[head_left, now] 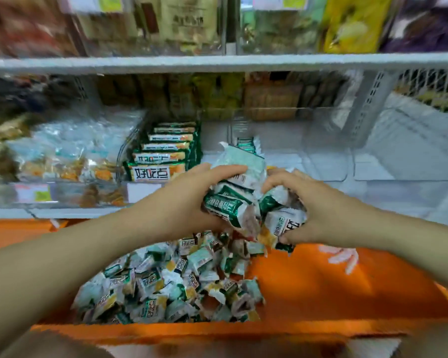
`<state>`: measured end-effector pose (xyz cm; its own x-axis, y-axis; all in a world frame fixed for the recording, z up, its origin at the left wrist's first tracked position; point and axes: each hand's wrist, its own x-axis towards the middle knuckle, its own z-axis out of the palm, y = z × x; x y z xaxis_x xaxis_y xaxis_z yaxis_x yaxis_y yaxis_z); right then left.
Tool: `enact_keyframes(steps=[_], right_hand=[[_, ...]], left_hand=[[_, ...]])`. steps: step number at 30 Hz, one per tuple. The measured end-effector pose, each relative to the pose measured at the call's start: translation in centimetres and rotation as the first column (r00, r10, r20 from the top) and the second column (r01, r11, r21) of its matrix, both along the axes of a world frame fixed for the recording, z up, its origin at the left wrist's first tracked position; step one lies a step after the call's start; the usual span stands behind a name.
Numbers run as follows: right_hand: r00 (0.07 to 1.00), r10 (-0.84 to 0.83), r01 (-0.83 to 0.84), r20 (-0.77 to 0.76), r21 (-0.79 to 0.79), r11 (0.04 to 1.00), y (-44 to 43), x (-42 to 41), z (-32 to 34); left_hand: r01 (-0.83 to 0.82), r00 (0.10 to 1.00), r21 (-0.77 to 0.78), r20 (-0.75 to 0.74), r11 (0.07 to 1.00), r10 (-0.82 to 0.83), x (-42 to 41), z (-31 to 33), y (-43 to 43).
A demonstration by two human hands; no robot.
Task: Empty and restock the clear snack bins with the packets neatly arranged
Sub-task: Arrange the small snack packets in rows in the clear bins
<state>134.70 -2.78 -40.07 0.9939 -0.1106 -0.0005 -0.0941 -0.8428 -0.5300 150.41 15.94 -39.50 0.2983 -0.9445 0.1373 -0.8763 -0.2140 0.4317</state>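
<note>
A white shelf board (pixel 217 63) spans the whole width of a shop rack. Above the shelf board stand blurred bagged goods, with a yellow bag (pixel 352 24) near its right end. Below it, at the back, sits a row of brown packs (pixel 269 102). Under its right end a perforated grey upright (pixel 367 107) slants down, wire mesh (pixel 432 86) just beyond. The light is bright and even

Loose packets (pixel 166 285) in crate (pixel 308 288) — bins (pixel 321 151) behind
</note>
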Motion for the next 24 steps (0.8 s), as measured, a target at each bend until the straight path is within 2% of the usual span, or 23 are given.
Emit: enact_keyframes(steps=[6,11,16,19,24], right_hand=[[0.978,-0.140,0.162,0.154,-0.139,0.977,-5.7,-1.8,3.9],[0.943,-0.253,0.288,0.218,-0.145,0.947,-11.7,1.5,3.7],[0.957,-0.258,0.275,0.133,-0.135,0.952,-17.3,6.4,1.4],[0.966,-0.256,0.258,0.028,-0.158,0.953,-19.7,9.3,0.2],[0.948,-0.252,0.157,-0.195,-0.402,0.902,-21.8,13.6,-0.6]], left_hand=[[0.023,0.998,-0.175,0.069,0.984,-0.011,-1.2,3.1,-7.9],[-0.084,0.996,-0.253,-0.053,0.964,0.073,0.6,1.9,-15.9],[-0.204,0.966,-0.234,-0.203,0.951,0.158,4.5,-1.6,-21.9],[-0.234,0.960,-0.166,-0.194,0.958,0.201,7.3,-3.2,-24.9],[-0.146,0.986,-0.020,-0.089,0.989,0.144,10.9,-4.3,-28.9]])
